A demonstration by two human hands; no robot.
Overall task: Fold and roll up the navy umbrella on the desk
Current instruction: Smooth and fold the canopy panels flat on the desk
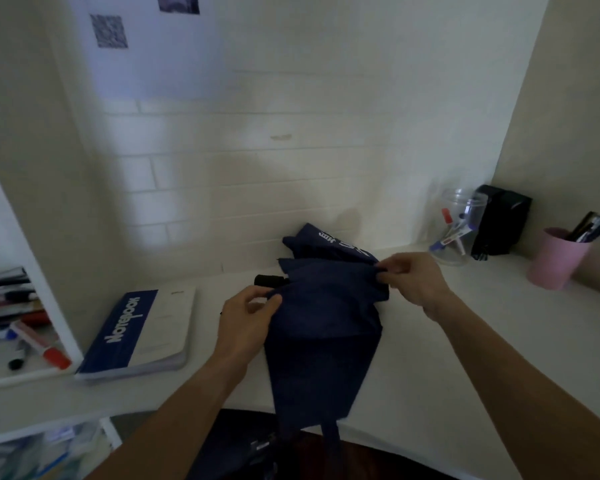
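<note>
The navy umbrella [323, 327] lies on the white desk [465, 341] in front of me, its fabric loose and bunched, hanging over the near edge. White lettering shows on a far fold. Its black handle end [271, 280] pokes out at the far left of the fabric. My left hand [246, 317] pinches a fabric edge at the left side. My right hand [409, 278] pinches another fold at the right side, thumb and fingers closed on the cloth.
A blue and white notebook [139, 334] lies at the left. A clear jar with markers [459, 226], a black box [499, 220] and a pink pen cup [556, 258] stand at the back right. A shelf with markers [18, 327] is at the far left.
</note>
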